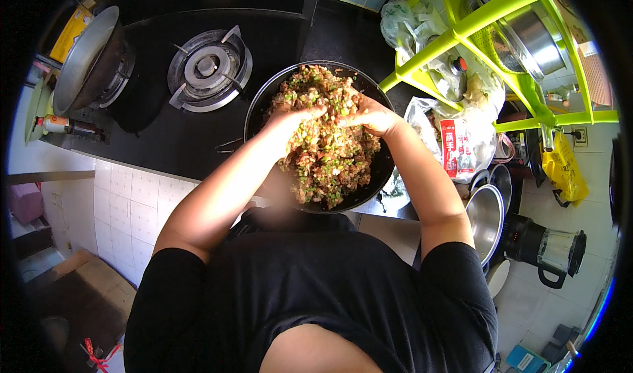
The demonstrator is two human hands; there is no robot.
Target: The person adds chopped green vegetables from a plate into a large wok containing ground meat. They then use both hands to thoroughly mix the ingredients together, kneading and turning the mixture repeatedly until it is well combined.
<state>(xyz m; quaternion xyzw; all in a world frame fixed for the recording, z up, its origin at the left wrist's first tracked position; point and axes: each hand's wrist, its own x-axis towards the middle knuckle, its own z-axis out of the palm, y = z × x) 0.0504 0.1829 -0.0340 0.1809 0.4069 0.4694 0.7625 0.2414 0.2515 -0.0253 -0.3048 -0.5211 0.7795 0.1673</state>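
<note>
Upper middle, I see the left hand [289, 124] and right hand [373, 116] sunk in chopped food [330, 158] (I can't tell if those 2 pinch); the pan [262, 100] probably stops spills.

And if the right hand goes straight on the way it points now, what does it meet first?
The mince: the right hand points leftward and already touches it. Beyond, the left hand seems next, though depth is unclear.

Head-mtd. fisheye cam looks dn. at hands [373, 116], fairly near.
</note>
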